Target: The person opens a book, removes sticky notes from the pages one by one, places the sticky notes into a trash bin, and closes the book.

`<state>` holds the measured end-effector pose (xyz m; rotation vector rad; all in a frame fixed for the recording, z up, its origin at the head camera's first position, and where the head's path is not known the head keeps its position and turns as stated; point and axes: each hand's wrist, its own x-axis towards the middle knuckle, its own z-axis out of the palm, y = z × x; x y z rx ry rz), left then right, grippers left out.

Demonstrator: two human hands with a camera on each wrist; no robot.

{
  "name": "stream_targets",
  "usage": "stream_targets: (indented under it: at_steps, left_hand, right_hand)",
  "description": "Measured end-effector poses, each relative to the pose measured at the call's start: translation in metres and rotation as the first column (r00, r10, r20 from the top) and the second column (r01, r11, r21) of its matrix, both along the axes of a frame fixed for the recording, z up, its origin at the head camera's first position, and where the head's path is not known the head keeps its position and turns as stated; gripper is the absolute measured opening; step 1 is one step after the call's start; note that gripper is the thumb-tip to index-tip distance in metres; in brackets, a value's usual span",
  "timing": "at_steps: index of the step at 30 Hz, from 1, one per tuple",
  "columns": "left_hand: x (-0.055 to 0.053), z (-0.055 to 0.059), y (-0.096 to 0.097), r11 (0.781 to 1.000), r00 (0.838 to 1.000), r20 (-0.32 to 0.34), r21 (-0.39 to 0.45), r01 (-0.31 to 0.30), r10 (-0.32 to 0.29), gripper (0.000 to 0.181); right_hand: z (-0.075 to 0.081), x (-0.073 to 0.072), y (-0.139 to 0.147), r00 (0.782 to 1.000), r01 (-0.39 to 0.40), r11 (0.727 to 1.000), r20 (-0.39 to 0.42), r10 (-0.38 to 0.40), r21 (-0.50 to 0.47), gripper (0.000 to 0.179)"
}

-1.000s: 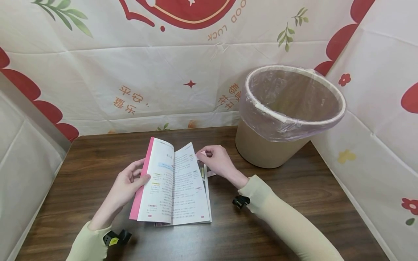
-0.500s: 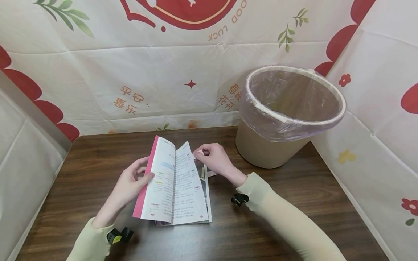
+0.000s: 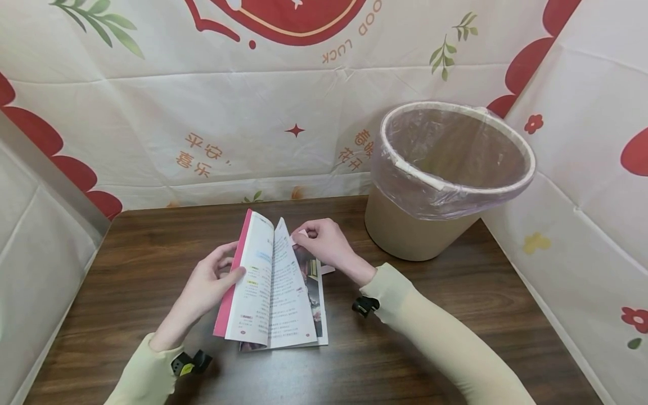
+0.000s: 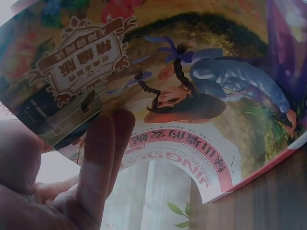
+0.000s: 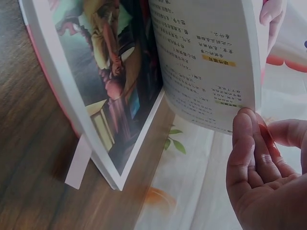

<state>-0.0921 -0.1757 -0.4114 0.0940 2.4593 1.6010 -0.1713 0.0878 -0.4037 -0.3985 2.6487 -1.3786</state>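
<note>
An open book (image 3: 288, 304) stands partly raised over the table, its pink-edged cover side tilted up. My left hand (image 3: 202, 284) grips that side, thumb on the printed page, fingers behind. In the left wrist view, the fingers lie against the illustrated cover (image 4: 168, 91) with a girl in braids. My right hand (image 3: 326, 244) pinches a small pink paper tab (image 3: 302, 233) at the outer edge of lifted pages. Below them shows a colour picture page (image 3: 313, 292). Another pale pink strip (image 5: 79, 163) sticks out from the book's lower part.
A tan waste bin (image 3: 410, 225) lined with a clear bag stands at the table's back right. The dark wooden table (image 3: 405, 349) meets a white printed cloth (image 3: 283, 107) behind and at both sides.
My right hand has moved left with the tab, lifting the page edge and baring more of the picture page. My left hand and the cover side have shifted slightly right.
</note>
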Motion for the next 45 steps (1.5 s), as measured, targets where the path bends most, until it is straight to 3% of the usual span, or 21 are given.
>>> stream_targets:
  at_steps: [10,19,31,38,45]
  left_hand:
    - [0.0,0.0,0.002,1.0,1.0,-0.002,0.002,0.003,-0.003,0.065]
    - [-0.001,0.004,0.005,0.999,0.999,0.035,-0.044,0.015,-0.014,0.057]
    - [-0.001,0.007,0.013,0.999,0.998,0.057,-0.031,0.026,-0.024,0.056]
    - [-0.001,0.007,0.015,0.999,0.998,0.048,-0.045,0.03,-0.028,0.056]
    - [-0.003,0.006,0.017,0.998,0.999,0.028,-0.041,0.046,-0.045,0.056]
  right_hand:
    - [0.008,0.0,-0.011,1.0,-0.014,1.0,0.018,0.015,-0.006,0.021]
    - [0.015,-0.001,-0.023,0.998,-0.032,0.999,0.061,0.034,-0.031,0.021]
    - [0.021,-0.004,-0.035,0.999,-0.031,0.999,0.028,0.032,-0.007,0.023]
    - [0.022,-0.004,-0.043,0.998,-0.024,0.999,0.057,0.026,-0.03,0.023]
    - [0.026,-0.002,-0.05,1.0,-0.002,1.0,0.015,0.002,-0.005,0.022]
